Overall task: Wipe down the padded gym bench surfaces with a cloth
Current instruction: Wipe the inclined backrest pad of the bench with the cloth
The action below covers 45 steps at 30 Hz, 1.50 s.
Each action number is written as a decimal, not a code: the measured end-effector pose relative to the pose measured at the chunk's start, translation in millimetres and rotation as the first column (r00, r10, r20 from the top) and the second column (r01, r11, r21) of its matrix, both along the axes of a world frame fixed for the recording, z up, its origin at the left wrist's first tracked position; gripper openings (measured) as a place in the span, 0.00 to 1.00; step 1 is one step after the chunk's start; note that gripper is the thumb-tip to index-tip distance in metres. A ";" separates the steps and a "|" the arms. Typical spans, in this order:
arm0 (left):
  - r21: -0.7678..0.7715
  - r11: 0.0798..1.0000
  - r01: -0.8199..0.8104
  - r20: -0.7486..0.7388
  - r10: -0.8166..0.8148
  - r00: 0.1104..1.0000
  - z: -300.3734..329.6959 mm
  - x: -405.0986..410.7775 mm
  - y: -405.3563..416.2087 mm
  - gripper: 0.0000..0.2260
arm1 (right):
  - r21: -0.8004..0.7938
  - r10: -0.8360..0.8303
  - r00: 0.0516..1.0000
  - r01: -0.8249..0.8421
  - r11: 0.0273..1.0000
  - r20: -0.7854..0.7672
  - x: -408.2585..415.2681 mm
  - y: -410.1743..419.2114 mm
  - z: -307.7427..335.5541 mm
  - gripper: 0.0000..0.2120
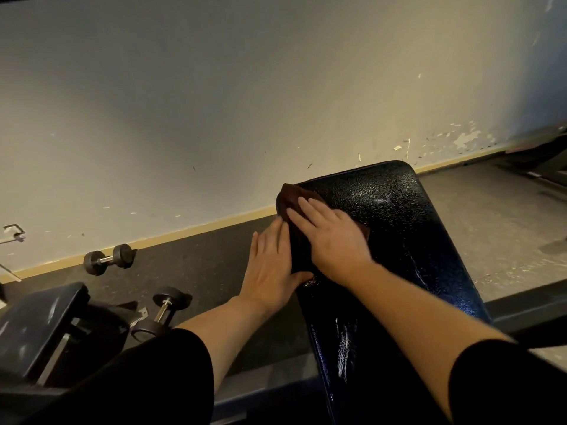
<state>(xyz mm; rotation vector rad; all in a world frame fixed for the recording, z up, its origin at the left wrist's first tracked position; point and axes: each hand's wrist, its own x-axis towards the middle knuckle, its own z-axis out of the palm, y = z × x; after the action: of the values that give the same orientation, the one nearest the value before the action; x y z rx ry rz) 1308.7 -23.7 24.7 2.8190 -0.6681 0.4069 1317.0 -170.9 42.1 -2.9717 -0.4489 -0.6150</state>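
While the right hand [329, 234] presses the dark cloth [296, 204] flat with straight fingers [306, 207] at the bench [399, 228] pad's far left edge, the left hand [271, 265], fingers extended, steadies it; pushed further beyond the fingertips, the cloth could slip off the edge.

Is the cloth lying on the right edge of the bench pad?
No, the dark cloth lies over the left edge of the bench pad, under the right hand, with the left hand beside it.
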 end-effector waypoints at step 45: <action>0.004 1.000 -0.023 -0.052 0.023 0.998 -3.4 -1.1 -1.1 0.41 | 0.120 -0.344 0.933 0.355 0.927 -0.104 -4.9 -6.3 13.1 0.32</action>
<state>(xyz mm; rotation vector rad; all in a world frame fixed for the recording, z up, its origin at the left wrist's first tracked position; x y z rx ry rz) 1307.6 -24.8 21.4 2.8320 -0.6267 0.3353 1312.0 -177.2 55.2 -2.9474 0.1335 -0.5218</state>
